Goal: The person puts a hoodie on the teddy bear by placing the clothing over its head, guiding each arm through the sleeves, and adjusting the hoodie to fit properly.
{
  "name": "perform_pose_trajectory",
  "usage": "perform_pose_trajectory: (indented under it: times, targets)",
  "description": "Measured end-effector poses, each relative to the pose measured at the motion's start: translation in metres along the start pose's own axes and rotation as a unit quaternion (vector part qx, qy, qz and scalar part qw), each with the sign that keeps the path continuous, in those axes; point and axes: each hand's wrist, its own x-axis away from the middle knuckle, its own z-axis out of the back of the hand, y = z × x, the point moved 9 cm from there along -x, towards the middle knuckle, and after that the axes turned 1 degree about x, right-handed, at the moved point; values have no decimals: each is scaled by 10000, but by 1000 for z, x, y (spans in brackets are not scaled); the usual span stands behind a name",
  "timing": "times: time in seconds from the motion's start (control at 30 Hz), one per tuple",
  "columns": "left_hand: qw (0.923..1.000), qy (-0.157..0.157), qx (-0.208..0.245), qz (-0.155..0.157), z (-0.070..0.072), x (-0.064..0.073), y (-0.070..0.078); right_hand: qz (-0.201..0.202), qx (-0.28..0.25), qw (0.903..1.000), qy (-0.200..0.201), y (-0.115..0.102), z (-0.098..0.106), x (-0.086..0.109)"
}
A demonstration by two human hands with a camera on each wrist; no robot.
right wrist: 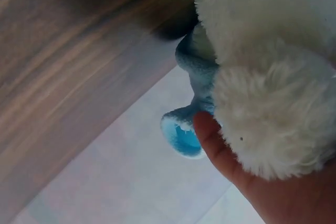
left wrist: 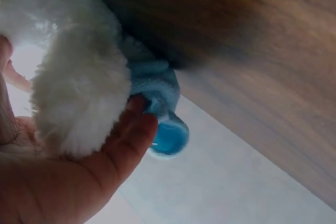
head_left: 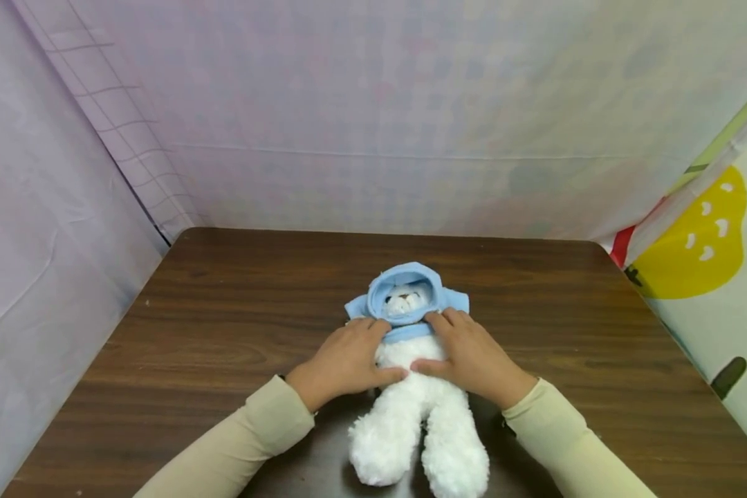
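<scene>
A white fluffy plush toy [head_left: 420, 387] lies on its back, legs toward me, its face showing inside the opening of a light-blue hooded garment [head_left: 454, 300]. The garment's short sleeves stick out at both sides of the hood. My left hand [head_left: 351, 356] grips the toy's left side as I see it, thumb on the belly, fingers up by the garment. On the opposite side my right hand [head_left: 473, 356] holds it likewise. Both wrist views show white fur [left wrist: 81, 87] within the hand and fingers against the blue cloth [right wrist: 197, 69]. The toy's arms are mostly hidden by my hands.
A dark brown wooden table [head_left: 236, 304] bears the toy. Pale patterned cloth [head_left: 373, 124] hangs behind it, with white cloth [head_left: 43, 277] along the left. On the right hangs a sheet with a yellow fruit print [head_left: 697, 242].
</scene>
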Motion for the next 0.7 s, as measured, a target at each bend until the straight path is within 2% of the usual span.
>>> perform_pose_trajectory:
  times: [0.23,0.37,0.47,0.57,0.7]
  targets:
    - [9999,-60,96,95,-1,0,-2,-154,-297,9994,25,3,1,1]
    - [9999,158,-34,27,1,1,1,-235,-352,9991,7,6,1,2]
    - [9969,678,-313,-256,10,3,8,-237,-512,9984,-17,6,8,3]
    - [9908,1119,-426,-626,21,7,16,-300,-883,9955,157,10,23,5]
    - [9913,1005,-148,-843,24,9,21,-692,-1371,9875,348,26,39,10]
